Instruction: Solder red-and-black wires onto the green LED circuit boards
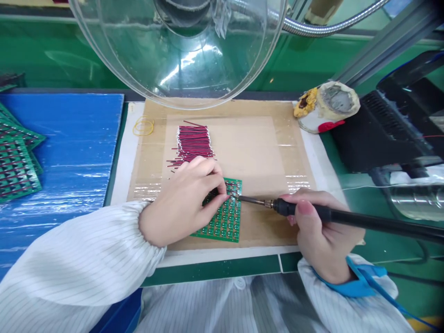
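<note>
My left hand (182, 201) rests on a green circuit board panel (225, 222) lying on a brown cardboard mat (263, 152), its fingers pinched at the panel's upper edge; what they pinch is too small to see. My right hand (321, 231) grips a black soldering iron (347, 216), whose metal tip touches the panel right beside my left fingertips. A bundle of short red and black wires (192, 143) lies on the mat just behind my left hand.
A clear dome hood (180, 46) hangs over the back of the mat. A tip-cleaning pot (324, 106) stands at the back right beside black equipment (381, 129). Stacked green panels (17, 157) lie on a blue sheet (76, 148) at left. A yellow rubber band (143, 126) lies nearby.
</note>
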Action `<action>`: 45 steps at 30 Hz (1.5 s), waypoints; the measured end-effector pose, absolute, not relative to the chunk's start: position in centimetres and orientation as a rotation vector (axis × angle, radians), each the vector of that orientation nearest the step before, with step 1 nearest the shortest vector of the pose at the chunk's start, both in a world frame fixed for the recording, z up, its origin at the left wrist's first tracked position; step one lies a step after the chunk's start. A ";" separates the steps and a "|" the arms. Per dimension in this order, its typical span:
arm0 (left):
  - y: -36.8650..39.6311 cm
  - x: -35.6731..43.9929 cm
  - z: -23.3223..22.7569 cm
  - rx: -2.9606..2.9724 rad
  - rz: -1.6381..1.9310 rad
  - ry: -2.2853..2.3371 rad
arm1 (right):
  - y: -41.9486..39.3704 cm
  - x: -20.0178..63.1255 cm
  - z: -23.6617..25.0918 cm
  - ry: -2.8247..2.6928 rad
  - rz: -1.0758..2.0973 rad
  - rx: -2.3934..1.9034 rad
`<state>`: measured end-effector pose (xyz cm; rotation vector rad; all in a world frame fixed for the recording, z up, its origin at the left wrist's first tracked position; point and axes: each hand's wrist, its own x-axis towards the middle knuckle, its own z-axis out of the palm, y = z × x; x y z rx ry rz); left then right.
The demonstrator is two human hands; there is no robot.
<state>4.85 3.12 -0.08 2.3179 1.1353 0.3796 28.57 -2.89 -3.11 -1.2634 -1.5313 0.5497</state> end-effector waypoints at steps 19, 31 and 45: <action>6.7 3.2 0.4 2.587 0.468 1.259 | -1.9 27.6 -3.5 -1.221 0.294 -1.166; 3.6 4.0 0.0 2.335 0.494 1.040 | -2.6 27.8 -3.2 -1.397 0.434 -1.251; 2.4 4.8 -1.6 2.245 0.595 1.140 | -2.8 28.2 -3.1 -1.530 0.519 -1.265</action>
